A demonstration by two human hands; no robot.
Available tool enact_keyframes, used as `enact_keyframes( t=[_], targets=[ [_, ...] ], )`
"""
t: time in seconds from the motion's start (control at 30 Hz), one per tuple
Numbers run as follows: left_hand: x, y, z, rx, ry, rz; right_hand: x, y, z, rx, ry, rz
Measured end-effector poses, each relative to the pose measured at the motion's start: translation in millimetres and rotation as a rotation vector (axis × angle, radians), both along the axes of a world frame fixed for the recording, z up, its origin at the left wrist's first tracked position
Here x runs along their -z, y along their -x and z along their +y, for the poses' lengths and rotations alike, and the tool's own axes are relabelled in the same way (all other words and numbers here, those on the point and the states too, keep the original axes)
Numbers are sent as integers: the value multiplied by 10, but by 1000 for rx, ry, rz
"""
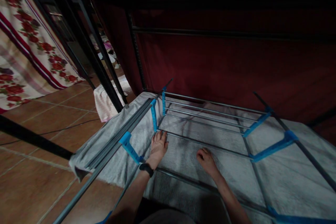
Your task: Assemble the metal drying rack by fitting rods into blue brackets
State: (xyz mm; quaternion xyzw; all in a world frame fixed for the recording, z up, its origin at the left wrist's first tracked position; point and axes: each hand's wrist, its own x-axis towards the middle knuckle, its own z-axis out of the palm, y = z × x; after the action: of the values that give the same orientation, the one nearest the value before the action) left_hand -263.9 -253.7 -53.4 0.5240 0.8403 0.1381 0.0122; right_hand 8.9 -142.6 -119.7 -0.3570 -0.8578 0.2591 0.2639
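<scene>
The left hand [158, 146] lies flat, palm down, fingers spread and stretched forward on a grey towel [183, 148], its fingertips just reaching a metal rod [204, 142] of a rack [210, 112] that stands over the cloth; it holds nothing; a black watch [146, 168] sits on that wrist; the right hand [207, 160] rests on the same towel a little to the right, fingers curled under so that how far it is closed cannot be told, and nothing shows in its grasp; the towel spreads under the whole rack, from the left edge where it hangs over the floor [39, 119] to the far right; the rack is of thin grey rods joined by blue clips [153, 113], with a folded wing [123, 131] of rods slanting along its left side; blue braces [273, 147] cross on the right; behind the rack hangs a dark red cloth [236, 63]; to the left, on the brown tiles, lies a pale striped cloth [105, 101] beside black legs [89, 49]; a floral curtain [23, 49] fills the far left
</scene>
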Motion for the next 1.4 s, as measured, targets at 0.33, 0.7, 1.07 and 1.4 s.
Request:
enact_keyframes(
  t=[0.33,0.7,1.07,1.4],
  targets=[
    [-55,-98,-46,32,-76,-204,-12,-4,14,-1,57,-18],
    [-985,-652,769,285,-394,-321,38,22,-2,74,26,-39],
    [-2822,-758,1499,326,-481,12,12,-2,2,19,44,90],
    [-3189,945,1083,-63,-160,239,-63,13,-32,40,93,58]
  ],
)
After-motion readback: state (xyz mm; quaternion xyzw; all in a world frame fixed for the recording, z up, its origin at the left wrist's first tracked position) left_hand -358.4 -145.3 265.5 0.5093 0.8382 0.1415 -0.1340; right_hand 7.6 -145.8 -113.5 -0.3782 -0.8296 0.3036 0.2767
